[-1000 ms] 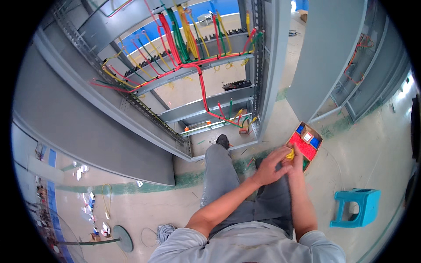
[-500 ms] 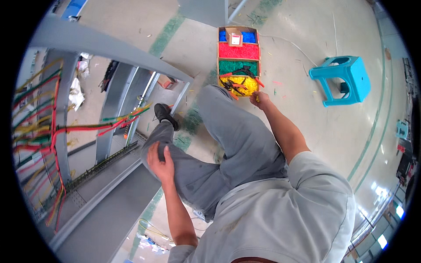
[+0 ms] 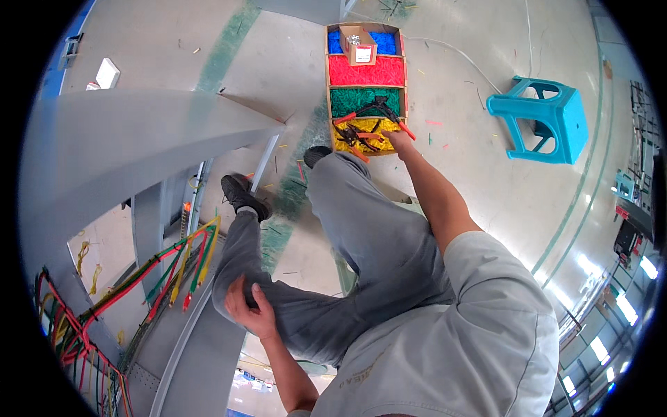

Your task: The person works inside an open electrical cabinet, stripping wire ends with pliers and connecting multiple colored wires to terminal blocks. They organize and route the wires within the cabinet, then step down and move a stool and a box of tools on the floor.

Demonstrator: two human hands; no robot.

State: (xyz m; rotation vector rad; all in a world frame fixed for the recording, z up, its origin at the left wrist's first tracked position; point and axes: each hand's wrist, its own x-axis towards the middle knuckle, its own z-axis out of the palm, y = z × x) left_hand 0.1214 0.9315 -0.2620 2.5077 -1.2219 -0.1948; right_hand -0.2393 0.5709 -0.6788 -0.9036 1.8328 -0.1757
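Note:
My right hand (image 3: 399, 142) reaches over the right edge of the yellow compartment in a long divided box (image 3: 405, 83). Its fingertips are among small yellow pieces (image 3: 381, 127), so their grip is hidden. Pliers-like tools with black heads and red-orange handles (image 3: 357, 133) lie across the yellow pieces, close to this hand. Another black tool with red-orange handles (image 3: 379, 105) spans the green and yellow compartments. On my grey-trousered left leg rests my left hand (image 3: 251, 311), open, thumb apart from the fingers, holding nothing.
Red, green and blue pieces fill the other compartments; a small cardboard box (image 3: 358, 46) sits on the blue ones. A blue plastic stool (image 3: 571, 125) stands at the right. At the left are a grey metal frame (image 3: 139, 128) and bundled coloured wires (image 3: 142, 274). Scraps dot the floor.
My right hand has moved from just outside the box's right edge, where it held something small and yellow, into the yellow compartment. The view has shifted; my left hand stays on my leg.

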